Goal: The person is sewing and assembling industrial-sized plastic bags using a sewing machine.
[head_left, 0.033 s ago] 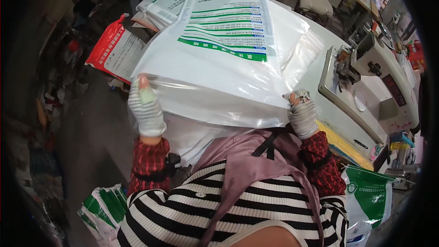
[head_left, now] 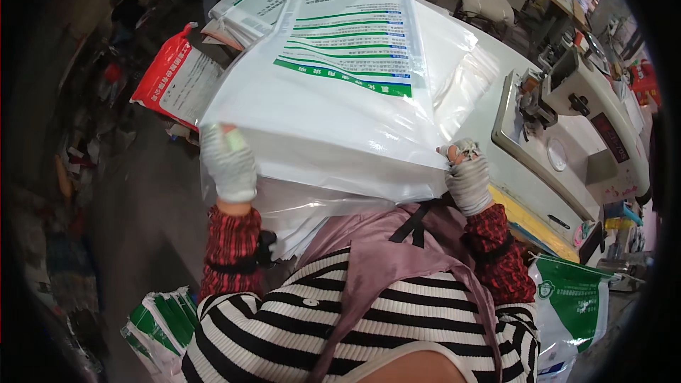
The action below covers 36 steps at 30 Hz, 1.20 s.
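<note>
While both gloved hands clamp the near edge of the white plastic sack [head_left: 333, 120], left hand [head_left: 228, 163] and right hand [head_left: 468, 181] sit as they did a moment ago; the sack stays spread over the bench [head_left: 496, 99], beside the sewing machine [head_left: 574, 120]

A white worktable [head_left: 489, 110] carries a stack of white printed sacks [head_left: 333, 99] and a sewing machine [head_left: 574, 120].

Sewing machine [head_left: 582, 120] on table at right; red-white sack [head_left: 174, 81] left; green-white sacks [head_left: 571, 308] & [head_left: 159, 323] on floor.
</note>
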Tool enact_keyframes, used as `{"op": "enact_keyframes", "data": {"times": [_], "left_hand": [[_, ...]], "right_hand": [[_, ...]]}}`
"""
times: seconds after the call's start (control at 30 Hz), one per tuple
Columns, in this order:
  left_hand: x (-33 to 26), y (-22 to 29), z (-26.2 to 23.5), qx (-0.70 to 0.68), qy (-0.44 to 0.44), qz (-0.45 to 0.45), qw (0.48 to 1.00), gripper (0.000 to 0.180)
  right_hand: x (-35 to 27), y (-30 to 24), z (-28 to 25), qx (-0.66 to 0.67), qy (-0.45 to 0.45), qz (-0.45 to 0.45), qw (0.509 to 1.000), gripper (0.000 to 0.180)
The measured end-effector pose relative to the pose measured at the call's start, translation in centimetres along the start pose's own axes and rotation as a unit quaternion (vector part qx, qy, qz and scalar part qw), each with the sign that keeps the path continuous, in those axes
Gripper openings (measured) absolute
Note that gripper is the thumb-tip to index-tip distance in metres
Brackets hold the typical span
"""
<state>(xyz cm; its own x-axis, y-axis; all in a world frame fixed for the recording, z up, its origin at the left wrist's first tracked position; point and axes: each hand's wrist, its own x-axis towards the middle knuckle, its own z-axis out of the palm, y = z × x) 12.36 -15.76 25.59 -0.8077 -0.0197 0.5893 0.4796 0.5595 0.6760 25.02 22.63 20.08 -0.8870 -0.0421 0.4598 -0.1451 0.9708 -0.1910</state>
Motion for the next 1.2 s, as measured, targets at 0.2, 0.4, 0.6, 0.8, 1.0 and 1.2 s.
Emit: {"op": "enact_keyframes", "data": {"times": [0.2,0.4,0.6,0.8,1.0,1.2], "left_hand": [[2.2,2.1,0.5,-0.004,-0.09,-0.137,0.987,0.016],[4.2,5.7,2.1,-0.196,0.057,-0.212,0.956,0.026],[14.3,15.7,15.6,-0.193,0.008,0.118,0.974,0.021],[13.2,23.2,41.8,0.083,-0.294,0.324,0.895,0.041],[0.6,16.0,53.4,-0.072,-0.528,-0.022,0.846,0.049],[-0.1,17.5,53.6,-0.016,-0.405,-0.016,0.914,0.038]], "right_hand": [[-1.0,0.3,-0.2,-0.013,0.018,-0.018,1.0,0.026],[-1.1,0.9,-1.2,0.004,0.006,0.0,1.0,0.022],[-1.7,1.6,-1.0,0.071,0.027,0.006,0.997,0.012],[-9.9,1.6,0.3,0.583,0.077,0.294,0.753,0.033],[-18.3,-1.4,-2.8,0.166,-0.064,0.458,0.871,0.062],[-17.0,-0.2,-6.1,0.106,-0.041,0.383,0.917,0.062]]}}
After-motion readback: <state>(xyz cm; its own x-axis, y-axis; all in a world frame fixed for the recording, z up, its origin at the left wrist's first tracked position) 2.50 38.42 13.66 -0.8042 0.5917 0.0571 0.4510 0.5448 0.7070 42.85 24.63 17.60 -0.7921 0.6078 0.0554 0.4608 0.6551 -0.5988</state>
